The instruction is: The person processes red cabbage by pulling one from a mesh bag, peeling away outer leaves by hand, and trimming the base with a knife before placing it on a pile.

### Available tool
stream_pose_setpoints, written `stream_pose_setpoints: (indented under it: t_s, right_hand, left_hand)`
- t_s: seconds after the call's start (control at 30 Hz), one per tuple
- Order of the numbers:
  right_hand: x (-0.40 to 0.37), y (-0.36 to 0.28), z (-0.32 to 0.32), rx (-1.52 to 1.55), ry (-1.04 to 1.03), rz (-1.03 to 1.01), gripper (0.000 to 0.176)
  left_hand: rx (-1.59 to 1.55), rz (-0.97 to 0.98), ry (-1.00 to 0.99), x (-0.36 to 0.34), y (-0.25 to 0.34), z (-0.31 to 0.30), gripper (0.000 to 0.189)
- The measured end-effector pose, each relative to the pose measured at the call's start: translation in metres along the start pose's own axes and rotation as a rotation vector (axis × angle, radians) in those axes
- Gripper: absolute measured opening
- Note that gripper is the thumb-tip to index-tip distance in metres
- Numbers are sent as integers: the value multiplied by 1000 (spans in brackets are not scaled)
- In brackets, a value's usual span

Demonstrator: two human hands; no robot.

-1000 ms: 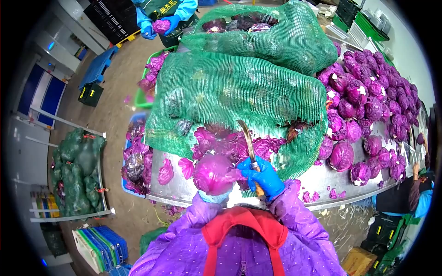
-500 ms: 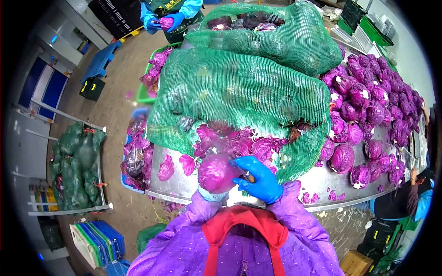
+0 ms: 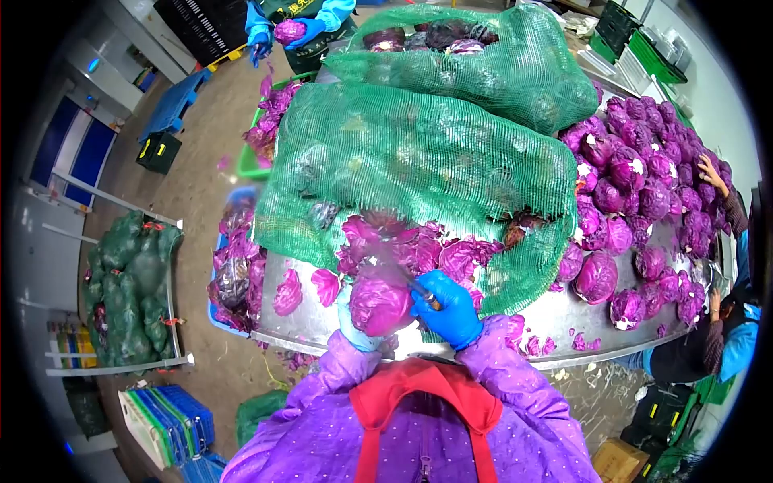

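Note:
A red cabbage (image 3: 382,302) is held just above the near edge of the metal table (image 3: 291,326). My left hand (image 3: 352,324), in a pale blue glove, supports it from its left side and below; the cabbage hides most of its fingers. My right hand (image 3: 448,309), in a bright blue glove, is closed around the handle of a knife (image 3: 433,300). The blade, partly blurred, points up and left over the top of the cabbage. Behind the cabbage, loose purple leaves (image 3: 419,249) lie at the mouth of a green mesh sack (image 3: 419,153).
A second mesh sack (image 3: 483,76) lies farther back. Whole red cabbages (image 3: 628,173) are heaped at the right. A blue crate (image 3: 231,326) of leaves stands at the left, with a green crate (image 3: 252,161) beyond. One co-worker (image 3: 306,28) holds a cabbage; another's hand (image 3: 713,175) touches the heap.
My right hand has closed more around the knife, whose blade now crosses the cabbage top. The cabbage has shifted slightly right. At the right, a co-worker's hand has come onto the heap.

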State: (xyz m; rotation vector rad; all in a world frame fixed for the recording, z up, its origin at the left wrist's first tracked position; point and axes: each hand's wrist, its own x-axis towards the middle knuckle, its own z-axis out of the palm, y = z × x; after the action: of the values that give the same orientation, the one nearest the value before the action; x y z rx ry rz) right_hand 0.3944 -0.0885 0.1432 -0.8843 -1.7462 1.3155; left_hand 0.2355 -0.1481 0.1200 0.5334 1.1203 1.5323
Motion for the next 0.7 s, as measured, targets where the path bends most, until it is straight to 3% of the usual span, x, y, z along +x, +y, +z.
stream_pose_setpoints:
  t_s: [0.13,0.27,0.4,0.43,0.53,0.57,0.67,0.7]
  right_hand:
    - [11,13,-10,251,117,149,11]
    - [17,53,-34,325,262,310,7]
    - [-6,115,-59,-149,195,296,11]
    - [-10,102,-58,-8,240,387,19]
    - [-15,59,-52,77,265,258,31]
    - [-15,11,-44,384,142,437,40]
    - [-15,-12,-20,557,-52,499,32]
    - [-14,-16,-14,579,-80,634,30]
  left_hand:
    - [-140,-149,-23,1,-14,-17,38]
    - [-318,-265,-61,-2,-23,-24,38]
    - [-451,-312,-80,-3,-19,-21,38]
    - [-475,-321,-86,-3,-19,-22,39]
    - [-523,-342,-99,-1,-18,-21,39]
    - [-528,-350,-102,1,-18,-19,40]
    - [-535,-361,-118,3,-20,-15,41]
    - [-535,-361,-126,5,-21,-14,41]
